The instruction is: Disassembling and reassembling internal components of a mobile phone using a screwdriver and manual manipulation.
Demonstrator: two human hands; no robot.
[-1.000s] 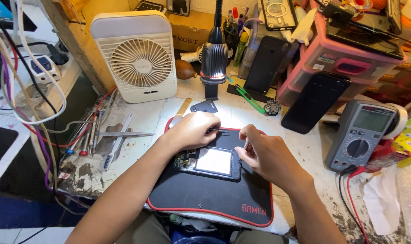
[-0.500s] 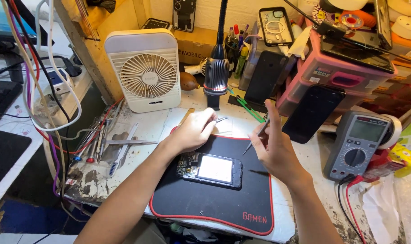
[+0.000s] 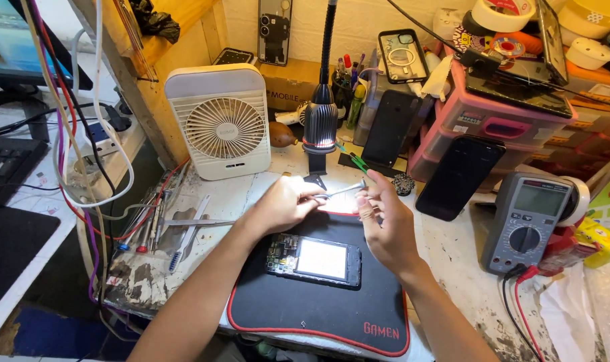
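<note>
hands point(image 3: 338, 208) raised, pinching tweezers point(image 3: 342, 191) together

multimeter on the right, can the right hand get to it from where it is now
Probably yes. The right hand is raised over the black mat, holding a thin metal tool together with the left hand. The bench between it and the grey multimeter looks bare, though it would have to release the tool first.

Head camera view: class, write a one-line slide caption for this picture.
Both hands, left and right, hold thin metal tweezers under a lamp, above an opened phone on a black mat.
</note>
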